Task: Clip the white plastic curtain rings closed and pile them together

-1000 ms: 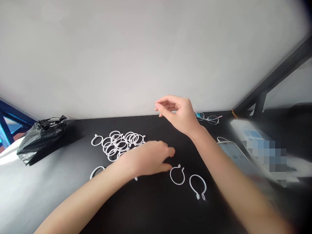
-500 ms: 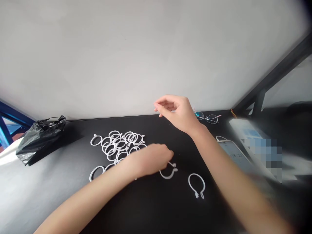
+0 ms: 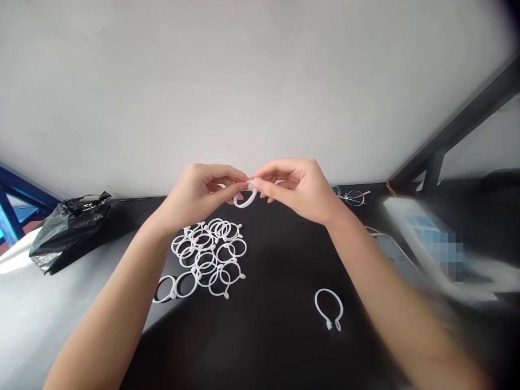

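Observation:
Between my two hands, above the back of the table, is a white plastic ring. My left hand pinches it from the left with thumb and fingertips. From the right, my right hand pinches the same ring, and the fingertips of both hands meet at its top. Whether the ring's ends are joined is hidden by the fingers. Below my left hand lies a pile of white rings, overlapping one another. One open white ring, its two ends apart, lies alone at the front right.
A black plastic bag is at the left on the black table. Glasses lie at the back right. Beside my right forearm are a phone and a blurred white package. A grey wall rises behind.
My left hand has risen from the table to my right hand, bringing up the ring that lay under it. My right hand, earlier apart, now grips that ring too.

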The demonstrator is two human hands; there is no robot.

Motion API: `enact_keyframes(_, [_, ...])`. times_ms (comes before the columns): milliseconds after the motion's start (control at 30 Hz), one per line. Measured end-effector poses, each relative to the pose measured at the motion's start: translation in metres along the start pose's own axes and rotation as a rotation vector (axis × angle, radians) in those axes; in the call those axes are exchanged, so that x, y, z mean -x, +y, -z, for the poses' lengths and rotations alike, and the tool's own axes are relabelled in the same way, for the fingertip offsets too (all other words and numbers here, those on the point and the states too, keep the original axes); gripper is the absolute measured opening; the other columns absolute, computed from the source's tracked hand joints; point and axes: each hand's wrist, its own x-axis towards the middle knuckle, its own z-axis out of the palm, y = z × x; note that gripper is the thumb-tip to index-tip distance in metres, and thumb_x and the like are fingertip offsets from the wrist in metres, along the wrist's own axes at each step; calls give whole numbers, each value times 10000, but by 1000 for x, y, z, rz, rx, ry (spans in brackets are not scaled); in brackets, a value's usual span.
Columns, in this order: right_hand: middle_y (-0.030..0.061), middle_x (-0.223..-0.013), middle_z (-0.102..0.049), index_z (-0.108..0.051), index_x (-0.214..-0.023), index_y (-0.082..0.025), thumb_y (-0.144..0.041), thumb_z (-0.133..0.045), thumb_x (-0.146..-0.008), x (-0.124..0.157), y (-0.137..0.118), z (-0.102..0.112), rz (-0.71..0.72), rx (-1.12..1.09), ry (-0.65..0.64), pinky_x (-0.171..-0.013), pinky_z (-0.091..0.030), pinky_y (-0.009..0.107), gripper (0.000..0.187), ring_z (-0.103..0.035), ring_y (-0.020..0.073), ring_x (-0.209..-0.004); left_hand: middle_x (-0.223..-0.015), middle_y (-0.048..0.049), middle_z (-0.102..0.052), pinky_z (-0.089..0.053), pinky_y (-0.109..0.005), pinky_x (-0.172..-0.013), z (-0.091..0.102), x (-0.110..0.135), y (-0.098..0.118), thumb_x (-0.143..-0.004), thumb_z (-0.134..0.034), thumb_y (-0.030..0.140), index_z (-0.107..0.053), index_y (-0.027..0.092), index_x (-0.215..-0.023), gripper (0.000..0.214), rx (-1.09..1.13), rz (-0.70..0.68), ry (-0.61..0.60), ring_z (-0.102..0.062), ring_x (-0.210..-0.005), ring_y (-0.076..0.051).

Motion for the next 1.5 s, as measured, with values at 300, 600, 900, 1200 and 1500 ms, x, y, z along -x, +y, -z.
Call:
enact_keyframes(300, [30, -770, -709, -683, -807, -165, -389, -662, -847, 0, -1, -5, 94, -21, 187, -633, -587, 288, 229, -667, 136, -690, -999, -82, -717, -585, -272, -636, -2, 0, 7, -850, -600, 500, -673, 186, -1121, 422, 152, 13, -80, -678, -819, -196])
enact_keyframes(600, [17, -802, -708, -678, -820, -189, -392, -655, -853, 3, -3, -11, 126, 11, 223, -679, -590, 306, 207, -664, 129, -688, -1010, -74, -726, -581, -317, -774, -1, 1, 3, -813, -684, 423, -694, 214, -1097, 353, 249, -16, -28, -684, -913, -213])
enact_keyframes(900, [21, -778, -700, -673, -835, -185, -402, -640, -864, 3, -4, -13, 118, -18, 201, -657, -587, 296, 222, -664, 131, -685, -1008, -77, -724, -553, -383, -896, 0, 3, 8, -821, -670, 438, -695, 197, -1076, 352, 252, -6, -42, -668, -996, -243])
enact_keyframes(1200, [13, -759, -683, -668, -970, -168, -404, -670, -836, -4, 8, 4, 29, 52, 244, -626, -564, 265, 272, -652, 120, -654, -1064, -51, -699, -516, -378, -915, 11, -2, -13, -788, -654, 459, -656, 209, -1087, 389, -118, 33, -282, -634, -1000, -221])
enact_keyframes(1500, [20, -777, -669, -668, -885, -162, -375, -647, -854, -5, 17, 0, 9, 47, 235, -596, -551, 254, 216, -631, 110, -638, -1152, 2, -657, -513, -265, -736, -1, -2, -33, -664, -690, 322, -660, 302, -1079, 417, -422, 302, -787, -627, -1003, -225])
